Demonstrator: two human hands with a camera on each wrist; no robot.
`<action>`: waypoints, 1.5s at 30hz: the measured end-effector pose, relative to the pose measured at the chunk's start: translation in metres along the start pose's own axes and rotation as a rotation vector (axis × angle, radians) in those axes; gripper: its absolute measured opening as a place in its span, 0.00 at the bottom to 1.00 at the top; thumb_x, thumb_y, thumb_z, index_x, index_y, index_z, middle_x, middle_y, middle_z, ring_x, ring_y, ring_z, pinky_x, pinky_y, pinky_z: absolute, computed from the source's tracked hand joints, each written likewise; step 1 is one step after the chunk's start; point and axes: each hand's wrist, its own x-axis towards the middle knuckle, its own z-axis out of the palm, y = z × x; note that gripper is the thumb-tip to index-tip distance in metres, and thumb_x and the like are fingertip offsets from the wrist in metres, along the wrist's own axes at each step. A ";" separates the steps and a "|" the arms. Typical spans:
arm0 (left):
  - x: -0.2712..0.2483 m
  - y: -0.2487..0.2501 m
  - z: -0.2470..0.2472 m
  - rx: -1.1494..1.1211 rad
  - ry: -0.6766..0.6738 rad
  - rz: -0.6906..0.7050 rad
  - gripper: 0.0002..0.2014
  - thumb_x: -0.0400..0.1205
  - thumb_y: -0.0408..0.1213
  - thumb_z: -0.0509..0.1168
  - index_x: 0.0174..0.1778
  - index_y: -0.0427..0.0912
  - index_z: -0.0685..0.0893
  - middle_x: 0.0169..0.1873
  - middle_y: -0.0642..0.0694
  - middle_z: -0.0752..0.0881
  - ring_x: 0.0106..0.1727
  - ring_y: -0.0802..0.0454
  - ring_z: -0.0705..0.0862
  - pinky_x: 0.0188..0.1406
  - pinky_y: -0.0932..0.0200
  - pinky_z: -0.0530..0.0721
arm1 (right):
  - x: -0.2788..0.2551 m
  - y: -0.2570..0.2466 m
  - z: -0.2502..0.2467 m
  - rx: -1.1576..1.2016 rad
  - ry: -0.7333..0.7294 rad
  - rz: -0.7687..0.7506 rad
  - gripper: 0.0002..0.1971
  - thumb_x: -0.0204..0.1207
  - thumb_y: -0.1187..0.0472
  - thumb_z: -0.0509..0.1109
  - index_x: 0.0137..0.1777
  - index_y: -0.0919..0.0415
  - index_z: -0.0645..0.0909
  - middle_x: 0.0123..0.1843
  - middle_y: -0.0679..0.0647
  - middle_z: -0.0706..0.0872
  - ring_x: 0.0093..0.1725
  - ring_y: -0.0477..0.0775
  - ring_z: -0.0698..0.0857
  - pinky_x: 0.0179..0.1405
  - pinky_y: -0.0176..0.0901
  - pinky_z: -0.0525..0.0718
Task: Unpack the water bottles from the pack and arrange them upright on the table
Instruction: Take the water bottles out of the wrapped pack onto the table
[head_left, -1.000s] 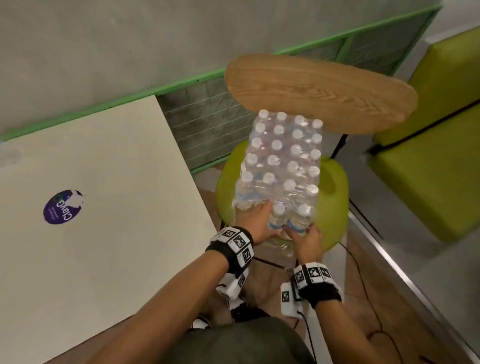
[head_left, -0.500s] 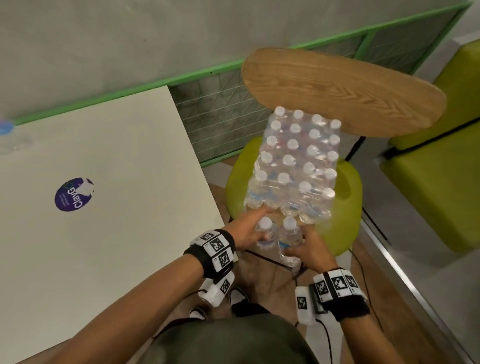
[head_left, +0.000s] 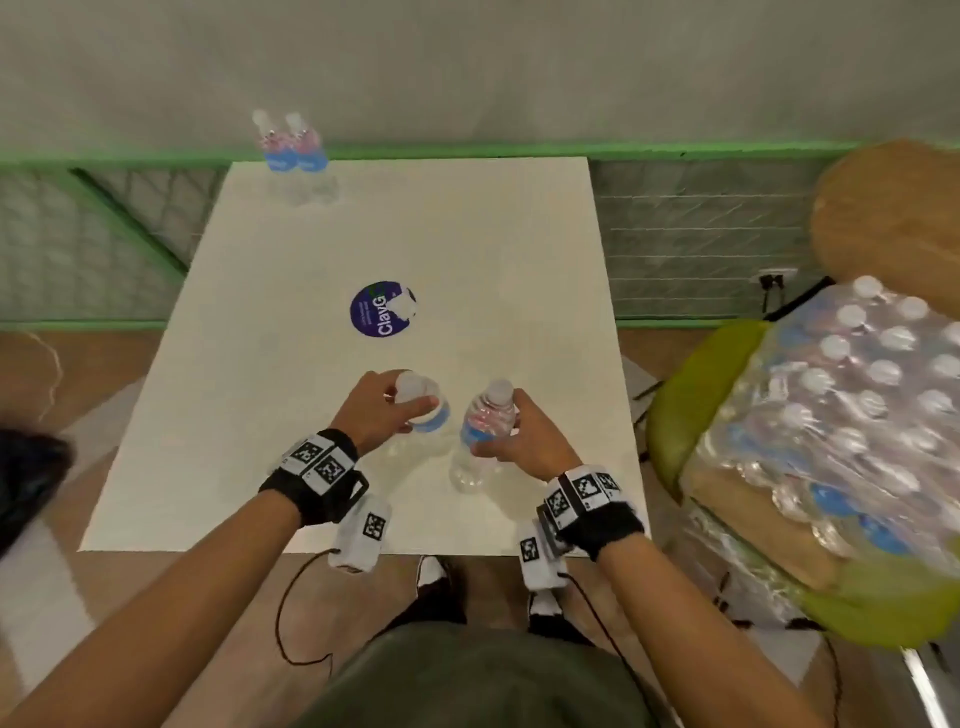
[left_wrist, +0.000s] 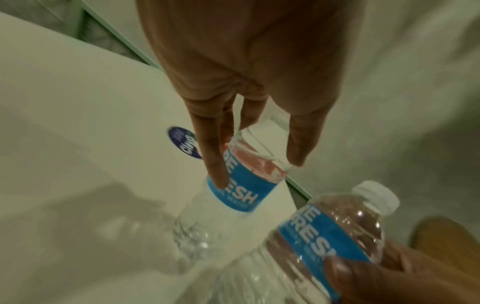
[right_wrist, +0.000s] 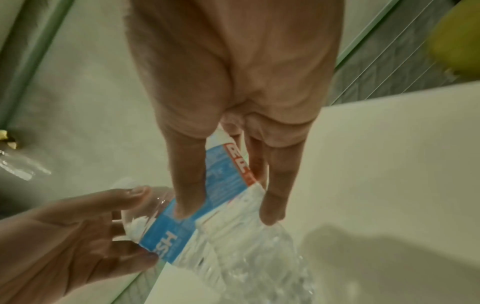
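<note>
White and square, the surface (head_left: 467, 249) is sitting in front of a grey wall with a green rail running along it, and wooden flooring is showing around its edges. A round purple sticker (head_left: 382, 309) near the middle is reading "ClavG". Nearer the person than the sticker, the left hand (head_left: 371, 410) is curling its fingers around the top of the left bottle (head_left: 423, 410), and the right hand (head_left: 524, 439) is gripping the right bottle (head_left: 485, 421) around its label; both bottles are tilting a little (whether their bases are touching the surface cannot be told). Blue labels are showing the letters "ESH" in white, with a red band above. Beyond the sticker, at the far edge, two more bottles (head_left: 288, 143) are standing upright, side by side. Right of the sticker, off the surface, the shrink-wrapped pack (head_left: 852, 415) is resting on a lime-green chair (head_left: 685, 395), with a round wooden tabletop (head_left: 888, 208) behind it.
</note>
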 end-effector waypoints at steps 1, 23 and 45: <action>0.004 -0.010 -0.021 -0.013 0.067 -0.018 0.22 0.71 0.41 0.76 0.58 0.37 0.83 0.51 0.37 0.86 0.50 0.43 0.85 0.44 0.46 0.90 | 0.018 -0.013 0.018 -0.009 -0.001 -0.011 0.36 0.58 0.57 0.83 0.65 0.55 0.71 0.58 0.54 0.85 0.56 0.55 0.86 0.58 0.57 0.85; 0.039 -0.105 -0.158 -0.031 0.368 -0.051 0.31 0.73 0.35 0.75 0.69 0.42 0.68 0.62 0.39 0.81 0.59 0.37 0.82 0.59 0.38 0.82 | 0.129 -0.117 0.178 -0.156 -0.051 -0.137 0.31 0.68 0.67 0.77 0.71 0.64 0.69 0.65 0.62 0.81 0.63 0.62 0.81 0.59 0.48 0.79; -0.009 -0.091 -0.008 0.708 -0.481 -0.142 0.08 0.81 0.44 0.62 0.38 0.48 0.74 0.41 0.49 0.81 0.43 0.51 0.79 0.42 0.60 0.76 | -0.018 0.015 0.032 0.094 -0.036 0.020 0.14 0.76 0.55 0.71 0.61 0.50 0.79 0.56 0.45 0.84 0.47 0.45 0.86 0.53 0.40 0.83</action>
